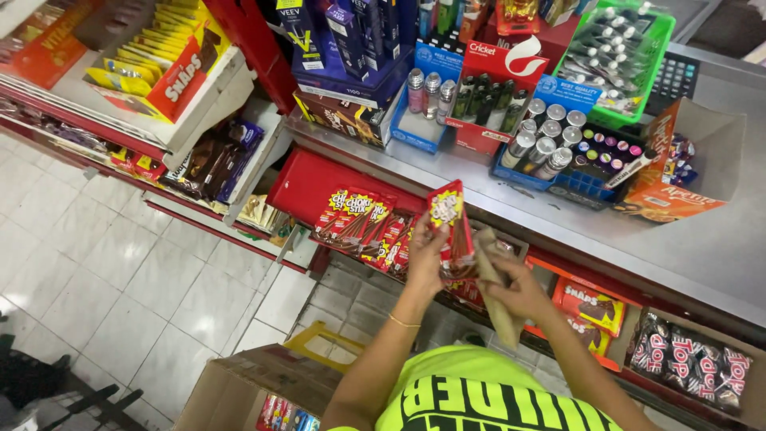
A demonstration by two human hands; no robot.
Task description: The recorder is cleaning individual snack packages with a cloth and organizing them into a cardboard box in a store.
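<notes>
While my left hand (pixel 427 259) pinches a red foil pack of chocolate sticks (pixel 449 227) upright for shelving, my right hand (pixel 519 291) grips crumpled brown cardboard packing (pixel 496 299) aside.

I see my left hand (pixel 427 259) gripping a flat red snack pack (pixel 448 227) with a yellow badge, at the frame's centre. My right hand (pixel 519 291) is closed on a plain brown cardboard sleeve (pixel 496 307) just beside it. Left of them, matching red packs (pixel 359 219) stand in a shelf row. Upper left, a red display carton (pixel 171 68) holds yellow bars. Top centre stand dark blue boxes (pixel 343 36); to their right is a red-and-white lighter box (pixel 503 60). At right sits an orange open carton (pixel 678 179). Lower right lie red-and-black wrapped bars (pixel 694 359). At the bottom is a brown cardboard box (pixel 255 387).
</notes>
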